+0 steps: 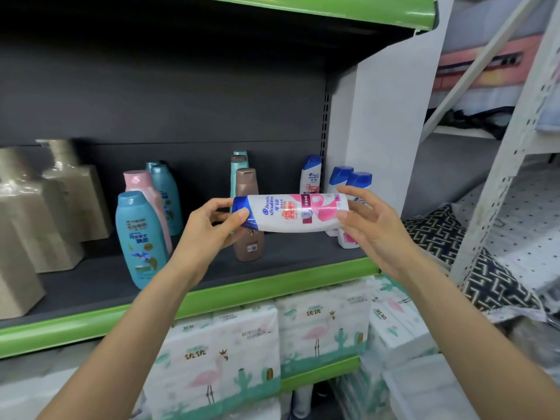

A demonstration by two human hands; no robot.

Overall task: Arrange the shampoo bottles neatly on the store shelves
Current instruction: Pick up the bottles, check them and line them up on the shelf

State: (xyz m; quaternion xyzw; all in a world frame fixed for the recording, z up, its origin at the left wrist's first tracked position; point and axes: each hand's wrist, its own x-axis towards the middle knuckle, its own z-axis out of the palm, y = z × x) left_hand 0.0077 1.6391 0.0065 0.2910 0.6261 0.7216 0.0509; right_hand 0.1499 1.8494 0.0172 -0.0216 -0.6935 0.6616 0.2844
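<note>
A white shampoo bottle (291, 212) with a blue cap and pink label lies sideways in the air in front of the dark shelf (288, 253). My left hand (212, 225) grips its cap end; my right hand (372, 219) holds its base. Behind it stand a brown bottle (247, 186) with teal ones behind, a white blue-capped bottle (310, 174) at the back, and two more white blue-capped bottles (351, 180) by the white side panel. To the left stand a blue bottle (141, 237), a pink bottle (142, 183) and a teal one (165, 192).
Large beige pump bottles (45, 204) fill the shelf's left end. The green shelf edge (242, 292) runs below my wrists. Flamingo-print tissue packs (242, 344) sit on the lower shelf. A white metal rack (500, 183) with patterned fabric stands to the right.
</note>
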